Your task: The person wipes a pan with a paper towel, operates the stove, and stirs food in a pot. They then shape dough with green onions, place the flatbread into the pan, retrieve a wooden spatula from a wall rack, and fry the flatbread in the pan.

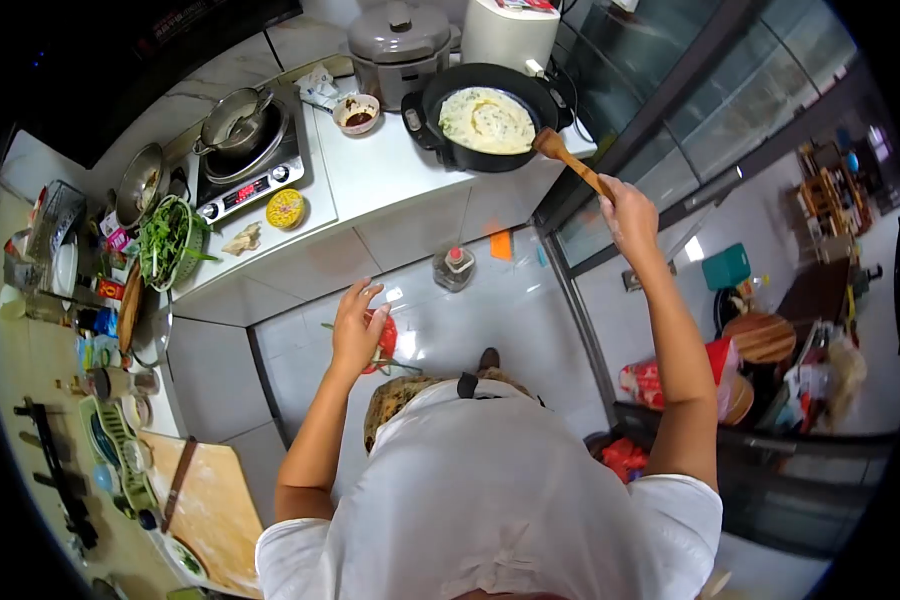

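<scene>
My right hand (630, 215) is closed around the handle of a wooden spatula (567, 158). The spatula's broad end is at the right edge of a pale flatbread flecked with green (487, 120). That flatbread lies in a black two-handled electric pan (432, 105) on the white counter. Whether the spatula touches the bread or only the rim, I cannot tell. My left hand (356, 325) hangs in the air in front of the counter, fingers apart, holding nothing. Left of the pan stands a small bowl of dark sauce (356, 114).
An induction cooker (250, 180) with a pot (235, 125) stands to the left. Near it are a yellow-lidded tub (285, 208) and a basket of greens (170, 240). A floured board (210, 510) lies lower left. A bottle (454, 268) stands on the floor; a glass door frame (580, 310) borders the right.
</scene>
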Demonstrator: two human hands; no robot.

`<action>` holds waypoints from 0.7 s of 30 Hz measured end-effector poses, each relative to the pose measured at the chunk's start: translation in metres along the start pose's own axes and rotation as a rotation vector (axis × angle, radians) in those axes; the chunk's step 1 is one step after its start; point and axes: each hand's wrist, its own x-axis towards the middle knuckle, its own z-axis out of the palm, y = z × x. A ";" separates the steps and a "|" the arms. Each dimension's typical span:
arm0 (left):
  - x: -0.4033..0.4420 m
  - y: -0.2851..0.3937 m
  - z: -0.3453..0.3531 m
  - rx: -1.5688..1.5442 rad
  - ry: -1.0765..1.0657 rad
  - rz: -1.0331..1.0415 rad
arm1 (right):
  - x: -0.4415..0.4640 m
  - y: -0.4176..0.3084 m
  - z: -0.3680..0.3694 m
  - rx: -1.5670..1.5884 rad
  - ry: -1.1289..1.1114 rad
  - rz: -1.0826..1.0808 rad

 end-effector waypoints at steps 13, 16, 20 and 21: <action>0.072 0.054 0.082 -0.068 0.138 -0.172 | 0.211 0.043 0.109 -0.463 -0.215 -0.481; 0.091 0.041 0.084 -0.099 0.169 -0.204 | 0.226 0.049 0.116 -0.458 -0.315 -0.477; 0.124 0.024 0.088 -0.146 0.169 -0.228 | 0.245 0.056 0.088 -0.356 -0.510 -0.356; 0.134 0.023 0.088 -0.160 0.163 -0.242 | 0.249 0.062 0.082 -0.301 -0.572 -0.353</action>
